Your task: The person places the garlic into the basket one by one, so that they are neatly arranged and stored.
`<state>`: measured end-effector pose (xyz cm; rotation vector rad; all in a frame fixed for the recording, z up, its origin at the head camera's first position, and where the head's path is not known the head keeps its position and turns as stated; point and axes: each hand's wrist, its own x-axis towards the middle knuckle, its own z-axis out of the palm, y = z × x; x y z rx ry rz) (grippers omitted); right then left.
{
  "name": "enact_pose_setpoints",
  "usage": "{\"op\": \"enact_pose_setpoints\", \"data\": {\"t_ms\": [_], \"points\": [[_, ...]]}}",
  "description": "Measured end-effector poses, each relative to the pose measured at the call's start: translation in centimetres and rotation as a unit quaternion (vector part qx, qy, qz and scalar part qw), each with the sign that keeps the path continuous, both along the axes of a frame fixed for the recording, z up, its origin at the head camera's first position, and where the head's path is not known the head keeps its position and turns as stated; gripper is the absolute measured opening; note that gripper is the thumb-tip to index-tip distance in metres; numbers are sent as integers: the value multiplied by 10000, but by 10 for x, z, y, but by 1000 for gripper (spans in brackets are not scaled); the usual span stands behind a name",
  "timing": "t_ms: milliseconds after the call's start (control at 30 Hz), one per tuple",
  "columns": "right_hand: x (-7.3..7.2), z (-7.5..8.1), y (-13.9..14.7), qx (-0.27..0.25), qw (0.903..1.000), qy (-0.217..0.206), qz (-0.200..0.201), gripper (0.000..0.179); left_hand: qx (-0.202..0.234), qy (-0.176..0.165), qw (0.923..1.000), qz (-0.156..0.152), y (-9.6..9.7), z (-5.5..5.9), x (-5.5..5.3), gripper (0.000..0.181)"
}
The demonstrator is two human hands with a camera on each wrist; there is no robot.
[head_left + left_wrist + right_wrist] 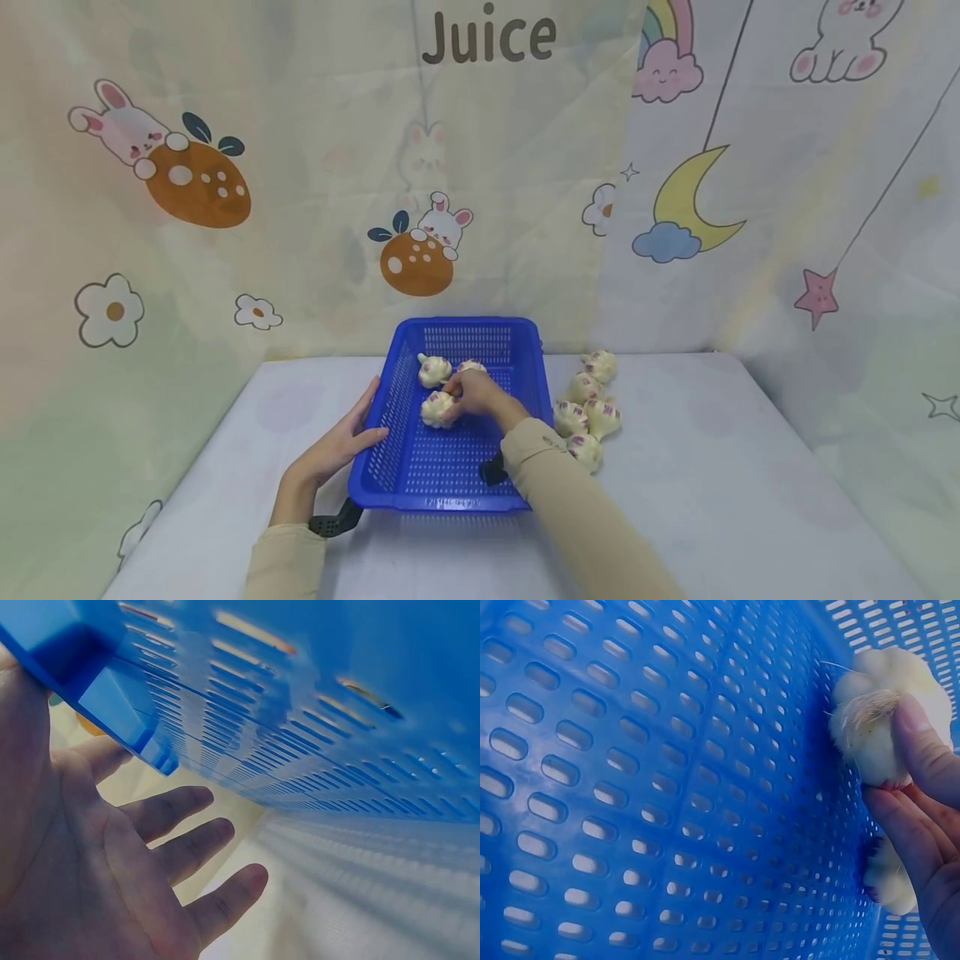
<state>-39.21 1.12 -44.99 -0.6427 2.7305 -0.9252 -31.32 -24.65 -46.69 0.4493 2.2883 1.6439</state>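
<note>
A blue plastic basket (450, 502) with slotted walls and floor stands on the table. My right hand (480, 394) reaches into it and pinches a garlic bulb (438, 410) between thumb and fingers. In the right wrist view the thumb presses beside the root tuft of this bulb (885, 712). Behind it in the basket sit two more bulbs, one garlic bulb (434, 372) at the left and another garlic bulb (472, 367) partly hidden by the hand. My left hand (341, 442) rests at the basket's left rim, thumb over the edge; its other fingers (191, 851) are spread fairly straight outside the wall.
To the right of the basket, several garlic bulbs (602, 417) lie in a loose group on the white table (690, 467). A printed cloth (315, 208) hangs behind and at the sides. Black wrist mounts (337, 521) show by both sleeves.
</note>
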Motion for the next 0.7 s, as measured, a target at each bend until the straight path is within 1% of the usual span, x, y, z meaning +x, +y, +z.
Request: {"op": "enact_pose_setpoints", "data": {"t_ms": [100,267,367,533,700], "points": [[1,1,-1,1,10000,81,-48,41,6,-20,10000,10,0,0,0,84],[1,1,-1,63,9998,101,-147,41,54,-32,10000,-30,0,-1,-1,83],[1,1,-2,105,9997,174,-107,40,68,16,10000,-55,0,-3,-2,83],[0,-2,-5,90,9996,271,29,38,-51,42,10000,-27,-2,-5,-2,84],[2,-5,-8,-10,9997,156,-180,42,-25,27,10000,33,-1,-4,0,85]]}}
